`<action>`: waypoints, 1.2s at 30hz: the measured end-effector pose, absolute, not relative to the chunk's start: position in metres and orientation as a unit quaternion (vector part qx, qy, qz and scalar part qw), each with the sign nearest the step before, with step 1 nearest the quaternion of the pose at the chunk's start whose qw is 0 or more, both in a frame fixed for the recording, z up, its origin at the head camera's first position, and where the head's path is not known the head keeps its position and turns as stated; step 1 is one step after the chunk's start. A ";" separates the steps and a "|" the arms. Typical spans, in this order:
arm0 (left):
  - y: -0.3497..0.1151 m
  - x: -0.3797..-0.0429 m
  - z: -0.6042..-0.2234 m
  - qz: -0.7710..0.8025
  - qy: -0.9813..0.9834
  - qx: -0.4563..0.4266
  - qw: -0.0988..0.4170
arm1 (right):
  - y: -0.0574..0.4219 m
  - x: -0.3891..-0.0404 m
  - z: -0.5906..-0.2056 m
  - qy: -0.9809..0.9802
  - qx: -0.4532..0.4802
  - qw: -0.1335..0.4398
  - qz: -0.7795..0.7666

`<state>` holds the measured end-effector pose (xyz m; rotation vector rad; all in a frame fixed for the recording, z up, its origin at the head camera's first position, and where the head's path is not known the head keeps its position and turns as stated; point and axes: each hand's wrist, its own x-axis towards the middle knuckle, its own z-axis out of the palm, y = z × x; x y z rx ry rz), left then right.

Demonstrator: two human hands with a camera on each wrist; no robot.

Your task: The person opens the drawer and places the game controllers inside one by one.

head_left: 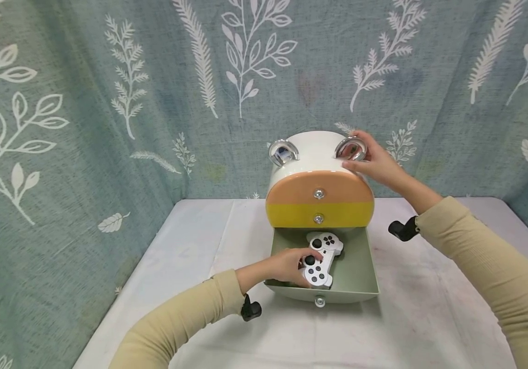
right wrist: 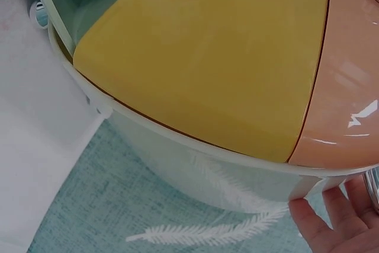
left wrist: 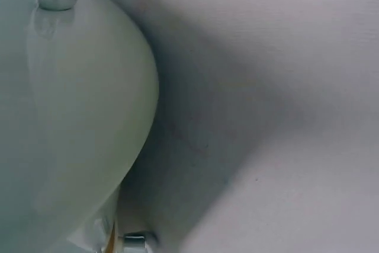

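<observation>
A small round-topped drawer cabinet [head_left: 316, 148] stands on the table, its white shell topped by two silver ears. Its green bottom drawer [head_left: 356, 271] is pulled out, with a white game controller [head_left: 323, 261] inside. My left hand [head_left: 287, 265] reaches over the drawer's left side and grips the controller's near half, thumb and fingers on either side of it. Around the right silver ear [head_left: 351, 148] my right hand [head_left: 376, 161] holds the cabinet, the thumb low at the front. The right wrist view shows its fingertips [right wrist: 308, 217] against the shell.
Above the open drawer sit an orange drawer [head_left: 291, 188] and a yellow drawer [head_left: 291, 215], both closed, with clear round knobs. The white-covered table [head_left: 227, 225] meets a green leaf-patterned curtain [head_left: 153, 102] behind and at the sides.
</observation>
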<state>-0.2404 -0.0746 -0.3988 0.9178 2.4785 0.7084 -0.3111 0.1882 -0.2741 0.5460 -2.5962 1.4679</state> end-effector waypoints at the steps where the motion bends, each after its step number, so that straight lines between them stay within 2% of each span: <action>1: -0.075 -0.242 -0.398 0.270 0.884 0.321 0.208 | 0.188 -0.311 -0.274 -0.855 0.180 0.054 0.483; 8: -0.077 -0.253 -0.391 0.337 0.871 0.274 0.228 | 0.188 -0.311 -0.274 -0.855 0.181 0.055 0.484; 21: -0.074 -0.254 -0.391 0.352 0.867 0.273 0.222 | 0.188 -0.312 -0.275 -0.853 0.185 0.060 0.484; 36: -0.088 -0.246 -0.368 0.415 0.832 0.292 0.225 | 0.188 -0.310 -0.273 -0.862 0.177 0.054 0.472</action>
